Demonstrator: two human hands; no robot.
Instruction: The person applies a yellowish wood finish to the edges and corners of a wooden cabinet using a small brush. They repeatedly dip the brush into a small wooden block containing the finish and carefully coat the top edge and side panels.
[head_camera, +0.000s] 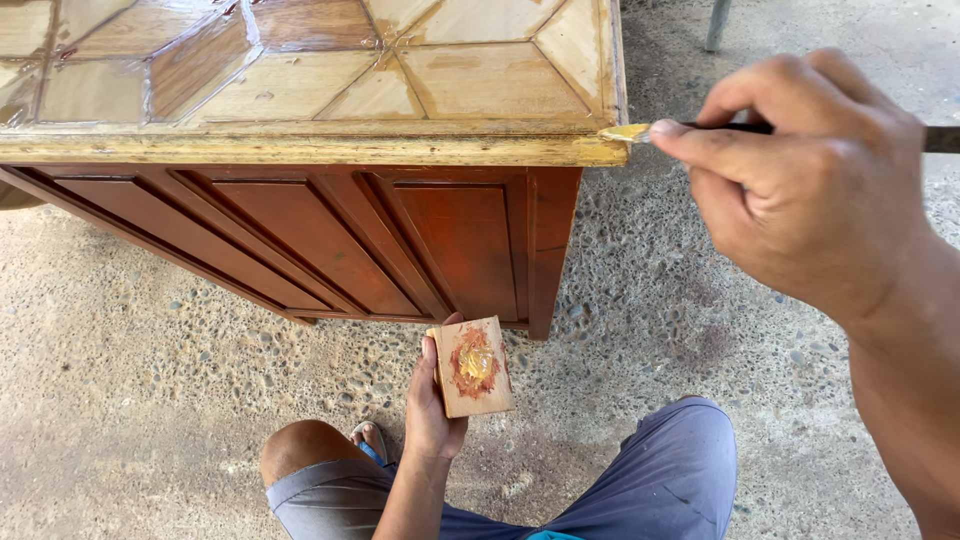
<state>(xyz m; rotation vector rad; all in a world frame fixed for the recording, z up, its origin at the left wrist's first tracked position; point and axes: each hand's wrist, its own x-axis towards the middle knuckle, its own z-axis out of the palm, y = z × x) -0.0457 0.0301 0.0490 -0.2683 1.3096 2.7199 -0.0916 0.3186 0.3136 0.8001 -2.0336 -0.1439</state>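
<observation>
My right hand (810, 180) grips a thin dark-handled tool (940, 138) whose tip (625, 132) carries yellowish putty and touches the right corner edge of a wooden cabinet top (320, 150). The top has pale inlaid panels in a geometric pattern. Lower down, my left hand (430, 400) holds a small flat wooden block (472, 366) with a smear of orange-brown and yellow putty on its face. The block is held above the ground in front of my knees.
The cabinet's reddish-brown panelled side (330, 240) stands on a pebbled concrete floor (130, 350). My bent legs in blue-grey shorts (660, 480) are at the bottom, with a sandalled foot (370, 440). A grey post (716, 22) stands at the top right.
</observation>
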